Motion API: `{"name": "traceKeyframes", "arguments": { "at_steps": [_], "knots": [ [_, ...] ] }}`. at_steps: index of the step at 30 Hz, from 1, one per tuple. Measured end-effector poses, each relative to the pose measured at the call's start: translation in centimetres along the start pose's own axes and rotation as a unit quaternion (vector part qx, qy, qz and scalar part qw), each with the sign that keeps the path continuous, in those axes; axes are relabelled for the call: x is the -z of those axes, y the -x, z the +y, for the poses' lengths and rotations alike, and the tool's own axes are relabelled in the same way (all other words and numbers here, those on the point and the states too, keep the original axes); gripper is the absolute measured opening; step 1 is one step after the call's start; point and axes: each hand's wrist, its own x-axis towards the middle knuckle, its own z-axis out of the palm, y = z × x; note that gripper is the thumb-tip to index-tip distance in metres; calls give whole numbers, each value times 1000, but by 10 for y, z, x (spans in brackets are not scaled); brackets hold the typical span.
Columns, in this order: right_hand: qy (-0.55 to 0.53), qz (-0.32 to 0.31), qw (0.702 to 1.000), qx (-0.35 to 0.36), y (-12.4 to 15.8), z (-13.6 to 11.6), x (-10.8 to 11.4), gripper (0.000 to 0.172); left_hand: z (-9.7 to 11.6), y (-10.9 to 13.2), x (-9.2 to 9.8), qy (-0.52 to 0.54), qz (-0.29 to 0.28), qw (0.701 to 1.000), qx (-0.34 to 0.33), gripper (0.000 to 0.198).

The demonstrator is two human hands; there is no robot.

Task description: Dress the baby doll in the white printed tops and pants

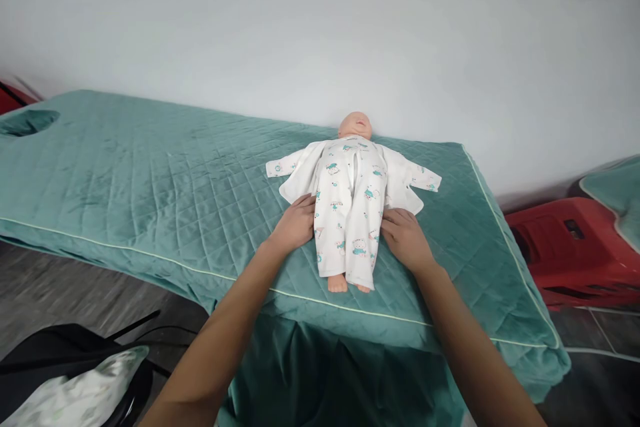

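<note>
Forearms (220,347) reach over the near edge of a green padded bed (165,173), on which a doll (355,124) lies on its back. The left hand (295,223) and right hand (404,233) rest along either side of white printed trousers (347,213), fingers bent inward; whether they pinch cloth cannot be told. Clothing appears partly arranged: the trousers cover trunk and legs, with bare feet (337,283) at the cuffs, though whether worn or merely laid on top is unclear. A white jacket (403,180) spreads open at both sides, its front unclosed. Feet lie near the bed's front edge, head close to the wall (200,47). Broad room extends leftward; rightward the stretch is shorter.
</note>
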Motion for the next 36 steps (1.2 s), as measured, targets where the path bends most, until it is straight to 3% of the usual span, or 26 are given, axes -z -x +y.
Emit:
{"name": "traceKeyframes", "arguments": {
  "at_steps": [4, 8, 11, 14, 16, 18, 20, 23, 26, 28, 31, 33, 34, 36],
  "knots": [
    [9, 0, 1000, -13, 2, -5, 0, 24, 0, 3, -1, 1, 0, 1000, 2, 29],
    [-32, 1, 999, -25, 4, -11, 2, 19, 0, 9, -1, 52, 38, 998, 1, 28],
    [-114, 65, 989, -68, 5, -9, 3, 19, -1, 11, 0, 113, 85, 990, 20, 31],
    [-157, 173, 957, -173, 4, 4, 5, 19, -5, 12, -1, 154, 174, 966, 112, 32],
    [-119, 199, 939, -252, 2, 18, 8, 23, -10, 11, -4, 141, 243, 935, 215, 34],
    [-45, 166, 928, -329, -1, 30, 11, 32, -15, 9, -7, 103, 270, 905, 313, 35],
    [33, 98, 914, -392, -5, 39, 15, 44, -18, 6, -10, 58, 251, 888, 381, 39],
    [95, -5, 887, -452, -11, 47, 21, 47, -17, 2, -12, -5, 209, 878, 431, 45],
    [65, -74, 867, -488, -21, 56, 28, 37, -14, -1, -11, -41, 188, 868, 458, 46],
    [13, -61, 870, -489, -32, 61, 33, 28, -13, -2, -9, -46, 181, 863, 470, 44],
    [-103, 102, 880, -453, -51, 51, 39, 21, -15, -6, -8, -37, 183, 852, 489, 42],
    [-185, 201, 888, -371, -61, 30, 42, 19, -20, -9, -7, -25, 190, 846, 498, 36],
    [-210, 206, 905, -307, -65, 17, 42, 18, -23, -10, -6, -16, 193, 847, 496, 31],
    [-200, 134, 956, -168, -68, -9, 40, 16, -30, -13, -2, 34, 199, 855, 478, 20]
  ]
}}
